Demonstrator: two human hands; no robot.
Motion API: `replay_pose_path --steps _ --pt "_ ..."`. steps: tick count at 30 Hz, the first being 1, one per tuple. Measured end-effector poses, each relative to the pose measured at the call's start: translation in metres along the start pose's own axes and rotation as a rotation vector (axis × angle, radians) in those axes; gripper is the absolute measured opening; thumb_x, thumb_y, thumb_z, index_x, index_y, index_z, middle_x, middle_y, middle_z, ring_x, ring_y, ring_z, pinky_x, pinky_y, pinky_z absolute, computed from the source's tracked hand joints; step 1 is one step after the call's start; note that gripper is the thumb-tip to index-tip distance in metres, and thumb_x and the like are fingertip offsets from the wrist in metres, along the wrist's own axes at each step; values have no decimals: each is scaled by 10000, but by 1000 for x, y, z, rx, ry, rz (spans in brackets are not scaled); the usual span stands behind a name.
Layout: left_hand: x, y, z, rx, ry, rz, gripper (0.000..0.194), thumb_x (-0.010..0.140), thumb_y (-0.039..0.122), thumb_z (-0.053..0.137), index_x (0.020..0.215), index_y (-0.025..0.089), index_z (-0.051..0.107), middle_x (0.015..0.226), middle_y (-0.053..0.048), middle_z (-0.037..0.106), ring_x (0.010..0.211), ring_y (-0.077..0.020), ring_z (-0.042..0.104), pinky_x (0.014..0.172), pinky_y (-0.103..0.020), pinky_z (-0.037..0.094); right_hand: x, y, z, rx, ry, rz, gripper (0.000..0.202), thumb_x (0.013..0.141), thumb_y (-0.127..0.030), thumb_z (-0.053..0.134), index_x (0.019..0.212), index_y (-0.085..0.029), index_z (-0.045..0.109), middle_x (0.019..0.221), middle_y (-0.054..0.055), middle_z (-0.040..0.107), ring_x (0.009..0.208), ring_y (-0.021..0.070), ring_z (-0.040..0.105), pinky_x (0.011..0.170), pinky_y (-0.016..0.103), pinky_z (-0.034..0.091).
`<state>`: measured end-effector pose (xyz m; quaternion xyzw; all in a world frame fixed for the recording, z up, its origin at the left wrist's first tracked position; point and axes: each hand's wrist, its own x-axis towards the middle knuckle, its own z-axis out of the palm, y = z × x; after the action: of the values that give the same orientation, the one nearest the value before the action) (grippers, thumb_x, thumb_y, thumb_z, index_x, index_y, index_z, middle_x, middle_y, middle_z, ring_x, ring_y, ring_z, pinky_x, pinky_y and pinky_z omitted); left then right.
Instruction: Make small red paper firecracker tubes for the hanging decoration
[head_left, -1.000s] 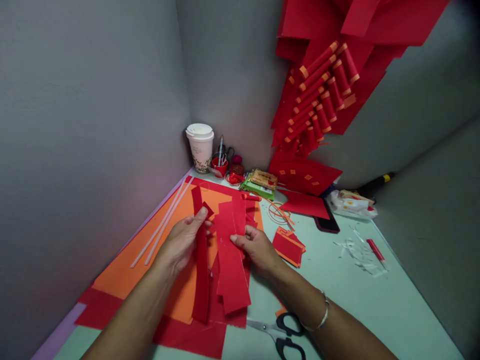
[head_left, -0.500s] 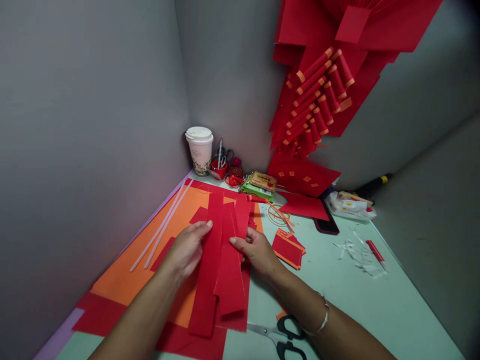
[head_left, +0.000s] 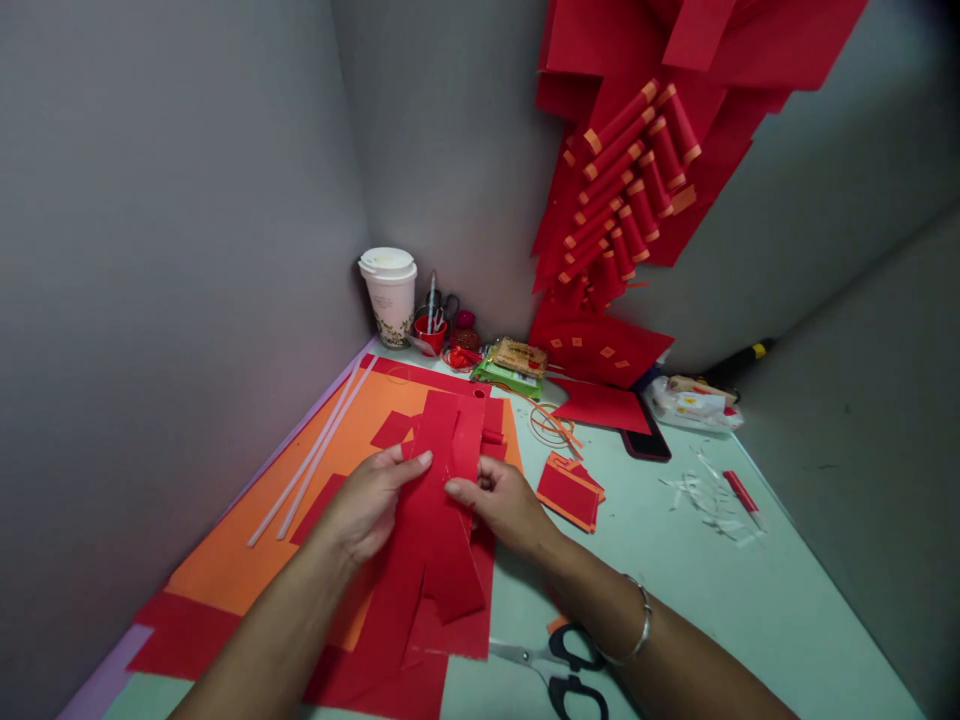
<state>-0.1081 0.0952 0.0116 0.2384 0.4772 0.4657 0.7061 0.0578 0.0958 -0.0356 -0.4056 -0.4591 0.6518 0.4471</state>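
Several red paper strips (head_left: 435, 520) overlap in a loose stack between my two hands, above the papers on the table. My left hand (head_left: 381, 492) pinches their left edge, thumb on top and fingers underneath. From the other side my right hand (head_left: 504, 500) grips the strips, its thumb lying across the front and its fingers curled behind. The lower ends of the strips fan apart. Beneath them lie a large orange sheet (head_left: 247, 540) and a red sheet (head_left: 187, 635). Black-handled scissors (head_left: 551, 660) rest on the table below my right forearm.
Two pale narrow strips (head_left: 315, 460) lie on the orange sheet. Right of my hands are a stack of red and orange cards (head_left: 568, 494), a phone (head_left: 649, 445), paper scraps (head_left: 712, 505) and a red pen (head_left: 741, 495). A lidded cup (head_left: 390, 300) stands in the corner. Red paper firecrackers (head_left: 630, 190) hang on the wall.
The strips have been drawn closer together and now overlap more, with their lower ends swung left. My hands have come slightly nearer each other. The view has shifted a little.
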Motion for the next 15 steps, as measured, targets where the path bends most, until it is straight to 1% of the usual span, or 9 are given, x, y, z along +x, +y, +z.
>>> replay_pose_path --steps 1,2,4,5,7,9,11,13,15 --pt "-1 1 0 7 -12 -1 105 698 119 793 742 139 700 696 -68 770 621 -178 720 634 -256 580 1 -3 -3 -29 63 -26 360 741 -518 742 807 -187 615 612 -34 609 486 118 534 478 234 402" --pt "-2 3 0 13 -23 -2 106 700 120 797 744 138 702 707 -69 773 629 -175 721 637 -250 578 3 -6 -7 -44 129 -57 361 792 -546 675 823 -197 591 605 -47 581 456 102 488 447 222 355" --pt "-4 5 0 28 -41 -17 113 702 119 802 761 140 707 729 -67 778 634 -169 719 631 -245 578 8 -14 -16 -39 234 -121 330 864 -529 578 977 -219 562 664 -63 568 477 93 461 464 215 341" --pt "-5 6 0 36 -47 -29 120 703 116 804 769 143 708 735 -63 779 630 -165 717 625 -242 577 10 -18 -20 -53 277 -156 338 867 -492 578 1077 -229 540 697 -66 565 512 97 471 493 215 358" --pt "-8 6 1 50 -54 -53 133 703 113 810 779 150 707 734 -54 776 624 -158 714 625 -239 578 15 -25 -28 -141 347 -219 450 830 -391 628 1229 -226 500 703 -73 530 569 112 479 547 223 385" --pt "-10 6 1 70 -80 -78 137 709 128 815 795 151 711 742 -59 776 641 -166 721 638 -251 586 17 -29 -34 -290 385 -277 518 805 -308 627 1299 -209 505 678 -76 480 579 123 458 562 232 388" --pt "-11 6 2 94 -121 -98 130 722 150 814 809 145 717 756 -75 779 660 -176 728 644 -260 594 19 -30 -39 -466 381 -350 462 814 -272 584 1271 -204 577 677 -65 456 583 128 444 572 241 394" --pt "-11 6 3 106 -146 -112 113 734 152 806 808 140 722 764 -85 781 664 -179 731 646 -262 600 20 -30 -43 -606 366 -418 346 833 -267 552 1152 -199 667 703 -40 477 625 136 474 611 252 416" --pt "-12 8 4 92 -123 -112 101 729 115 798 787 143 721 751 -76 779 651 -172 730 631 -252 602 21 -29 -46 -681 364 -447 276 852 -293 550 1059 -189 700 749 -13 520 677 148 512 645 262 437"
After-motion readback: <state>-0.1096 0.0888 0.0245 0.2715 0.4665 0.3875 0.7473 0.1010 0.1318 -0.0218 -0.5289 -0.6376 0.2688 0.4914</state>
